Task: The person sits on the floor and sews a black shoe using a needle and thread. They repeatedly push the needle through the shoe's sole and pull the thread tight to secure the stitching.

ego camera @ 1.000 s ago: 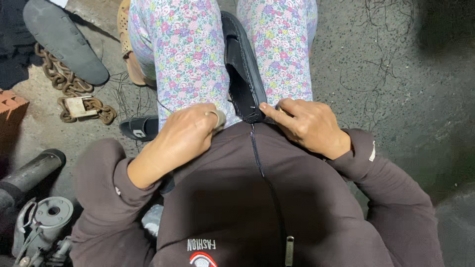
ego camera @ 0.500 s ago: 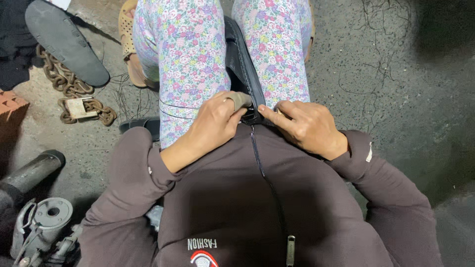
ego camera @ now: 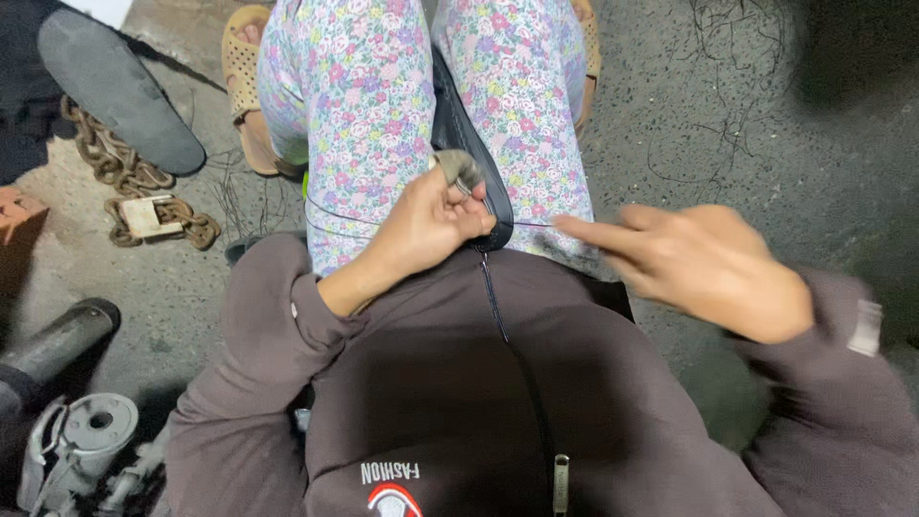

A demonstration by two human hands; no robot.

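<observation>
- Black shoe upper [ego camera: 469, 144], wedged between the floral-trousered knees: looks flexible, light, best gripped at its edge
- Right hand [ego camera: 704, 268], right of the upper: blurred, forefinger out, holding nothing
- Left hand [ego camera: 431, 220]: fingers pinching the thin thread [ego camera: 330, 213] at the upper's near end

A thin thread [ego camera: 337, 215] stretches taut across the floral lap, beside a dark shoe sole [ego camera: 469, 153].

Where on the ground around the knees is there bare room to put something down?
Bare concrete floor lies past the right hand, beside the right knee, apart from thin wire scraps. The other side is crowded: a dark shoe sole, rusty chain, tan sandal, and metal machine parts near the left hand, which pinches a thin thread.
</observation>
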